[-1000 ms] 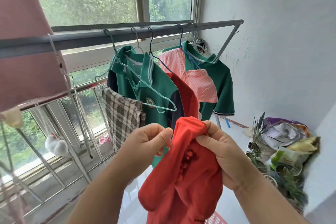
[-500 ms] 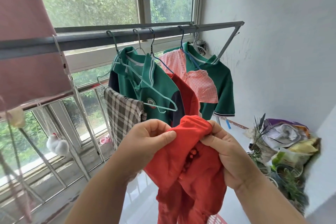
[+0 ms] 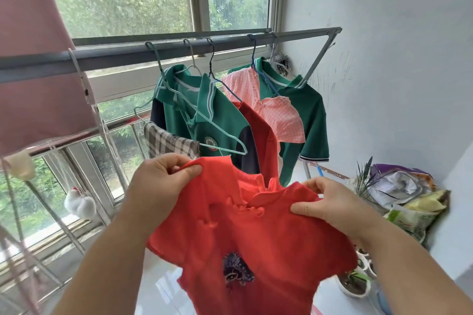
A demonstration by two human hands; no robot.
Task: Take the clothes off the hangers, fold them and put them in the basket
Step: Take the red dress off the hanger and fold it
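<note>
1. Fingers (image 3: 189,170) of left hand (image 3: 161,184) pinch one shoulder of red top (image 3: 256,238), thumb on the front
2. Right hand (image 3: 330,202) pinches the other shoulder, thumb over the cloth
3. Red top held spread in the air between both hands, on no hanger, front to camera, dark motif on chest
4. Behind it on rail (image 3: 179,48), on hangers: green polo (image 3: 204,120), red garment (image 3: 263,135), pink top (image 3: 279,120), second polo (image 3: 307,115)
5. Plaid cloth (image 3: 169,143) hangs left of green polo
</note>
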